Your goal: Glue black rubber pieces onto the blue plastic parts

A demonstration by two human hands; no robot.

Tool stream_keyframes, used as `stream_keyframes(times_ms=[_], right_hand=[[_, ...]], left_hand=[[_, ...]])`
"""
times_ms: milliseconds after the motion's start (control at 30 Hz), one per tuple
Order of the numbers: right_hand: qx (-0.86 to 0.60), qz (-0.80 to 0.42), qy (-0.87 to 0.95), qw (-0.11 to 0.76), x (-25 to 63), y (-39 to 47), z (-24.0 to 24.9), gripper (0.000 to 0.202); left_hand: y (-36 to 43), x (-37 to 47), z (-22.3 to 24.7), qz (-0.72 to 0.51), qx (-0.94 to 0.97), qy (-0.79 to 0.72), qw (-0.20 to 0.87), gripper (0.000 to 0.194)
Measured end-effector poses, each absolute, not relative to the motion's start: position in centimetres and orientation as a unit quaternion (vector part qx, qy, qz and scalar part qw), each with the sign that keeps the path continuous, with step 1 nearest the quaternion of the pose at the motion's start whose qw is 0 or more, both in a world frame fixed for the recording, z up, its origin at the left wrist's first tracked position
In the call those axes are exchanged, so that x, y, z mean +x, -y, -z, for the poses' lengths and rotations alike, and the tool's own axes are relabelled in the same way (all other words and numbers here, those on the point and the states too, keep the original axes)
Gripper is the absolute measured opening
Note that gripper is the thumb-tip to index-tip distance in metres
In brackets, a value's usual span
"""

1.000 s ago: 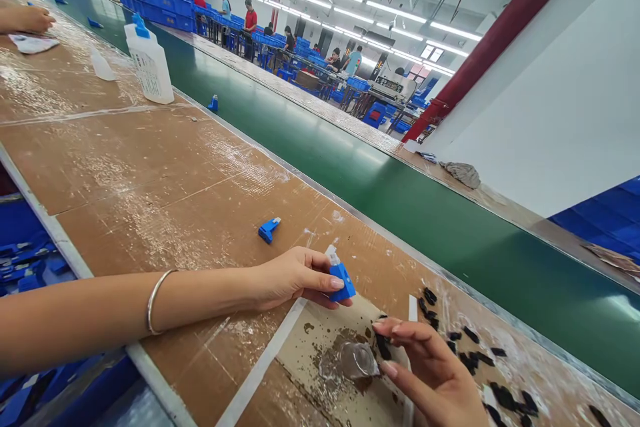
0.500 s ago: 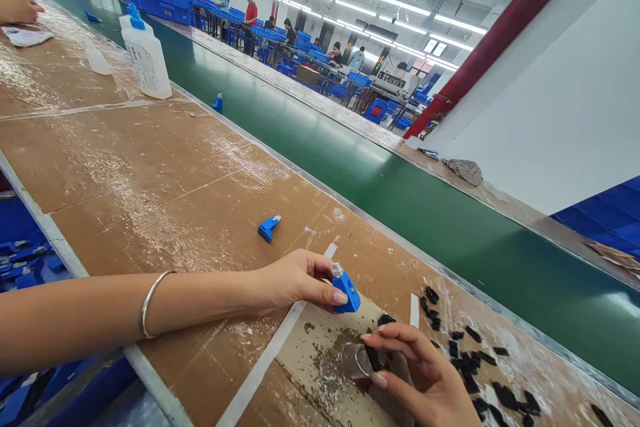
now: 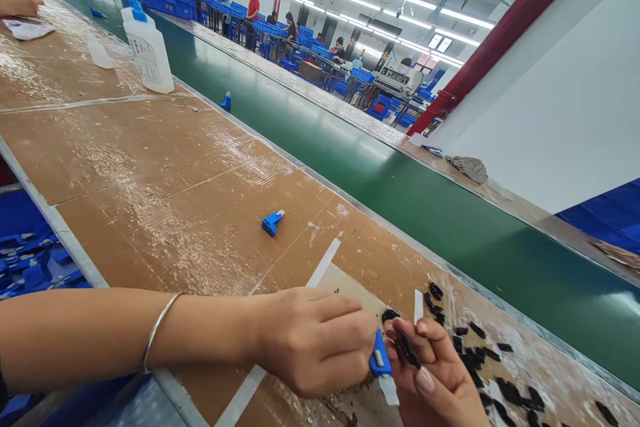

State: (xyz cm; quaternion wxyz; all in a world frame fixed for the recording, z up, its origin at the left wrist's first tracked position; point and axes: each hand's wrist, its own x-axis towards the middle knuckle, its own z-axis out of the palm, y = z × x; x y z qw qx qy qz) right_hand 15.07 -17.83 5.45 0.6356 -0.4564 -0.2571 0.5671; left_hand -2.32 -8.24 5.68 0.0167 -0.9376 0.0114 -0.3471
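Note:
My left hand [image 3: 320,340] is closed on a small blue plastic part [image 3: 380,355] with a pale tip pointing down. Close beside it, my right hand [image 3: 435,367] pinches a small black piece [image 3: 409,349] between thumb and fingers. The two pieces are close together; whether they touch I cannot tell. Beneath the hands lies a stained beige board [image 3: 345,283], mostly covered by them. Another blue plastic part [image 3: 273,222] rests on the brown tabletop beyond my left hand. Several loose black pieces [image 3: 510,392] are scattered to the right of my right hand.
A green conveyor belt [image 3: 320,140] runs along the table's far side, carrying a blue part [image 3: 226,101]. A white bottle with a blue cap [image 3: 150,57] stands at the back left. Another person's hand [image 3: 17,0] shows at far left. Blue parts [image 3: 35,267] fill a bin below the table edge.
My left hand has moved right and down with the blue part, turning it tip-down beside my right hand. My right hand has lifted the black piece from the small clear cup, now hidden.

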Motion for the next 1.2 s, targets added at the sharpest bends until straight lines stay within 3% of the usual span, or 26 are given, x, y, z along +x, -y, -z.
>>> stream_keyframes(times_ms=[133, 367, 567, 733, 933, 1100, 1200], right_hand=[[-0.459, -0.555, 0.255, 0.645, 14.0, 18.1, -5.7, 0.036], [-0.496, -0.528, 0.269, 0.635, 13.5, 18.3, -6.1, 0.035], [-0.491, -0.521, 0.280, 0.639, 13.4, 18.3, -5.9, 0.033], [-0.508, -0.498, 0.330, 0.620, 13.6, 18.2, -5.8, 0.024], [-0.524, -0.385, 0.456, 0.607, 13.3, 18.6, -5.6, 0.014], [-0.520, -0.261, 0.562, 0.588, 12.6, 19.4, -5.6, 0.025], [-0.522, -0.258, 0.574, 0.575, 12.1, 19.6, -5.3, 0.028]], left_hand=[[8.4, -2.4, -5.7, 0.379, -0.925, -0.021, -0.015, 0.020], [8.4, -2.6, -6.1, 0.299, -0.949, 0.018, -0.095, 0.022], [8.4, -2.6, -5.8, 0.379, -0.924, -0.046, 0.013, 0.020], [8.3, -2.7, -6.0, 0.311, -0.950, -0.027, -0.004, 0.022], [8.3, -2.7, -6.7, 0.316, -0.948, -0.010, -0.023, 0.026], [7.8, -2.9, -6.4, 0.376, -0.926, -0.042, 0.009, 0.028], [7.7, -3.0, -5.7, 0.356, -0.933, -0.006, -0.057, 0.028]])
